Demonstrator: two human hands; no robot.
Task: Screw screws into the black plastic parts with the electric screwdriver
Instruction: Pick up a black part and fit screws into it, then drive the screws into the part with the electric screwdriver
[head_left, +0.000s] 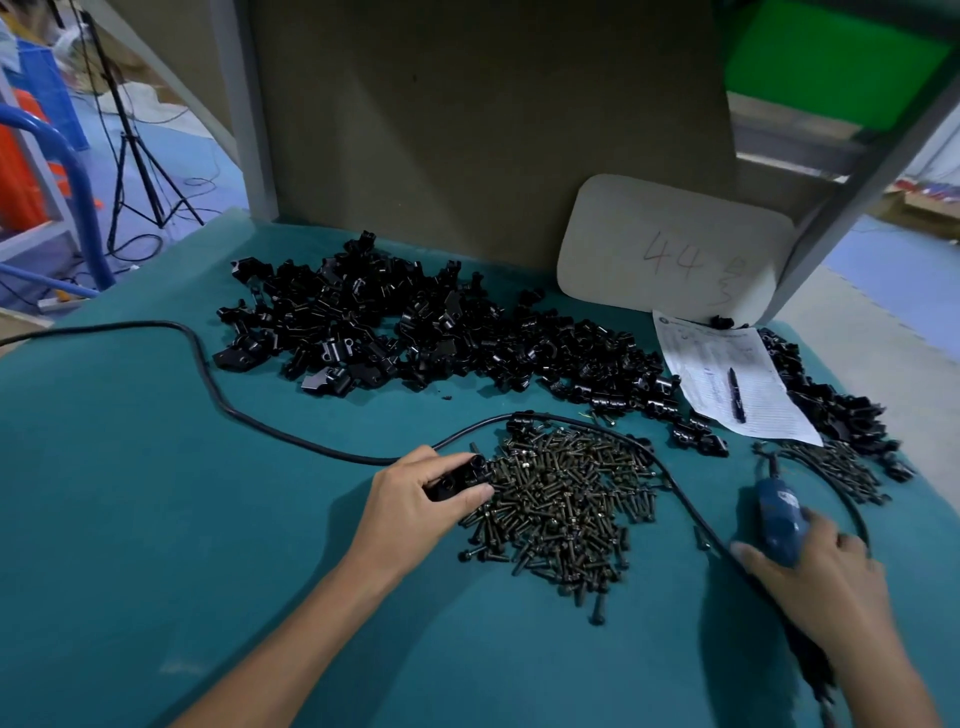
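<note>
On the left side of the green bench (156, 519) a black cable (208, 374) lies in a long curve and runs across toward the right. Behind it, near the back wall, the black plastic parts (415, 322) lie in one wide heap. In front of this heap the left hand (421, 488) grips one black part (457, 475), with fingers and thumb curled round it. It is just at the left edge of the heap of screws (566, 504). Further right a paper sheet (737, 379) with a pen (736, 395) on it lies below a white board (675, 249) that leans on the wall. At the far right the right hand (821, 577) is wrapped round the rear of the blue electric screwdriver (776, 519), whose front points away from the person. This area is blurred, so the bit is hard to see. The two hands are well apart, with the screw heap between them.

The step in hand seems to be taking a screw for the held part. To do it well, I think the left hand should turn the part so that its hole faces up, pick only one screw and seat it straight. The screwdriver should then come in line with the screw, not tilted. The cable is better kept off the heap, because it can drag screws away.
</note>
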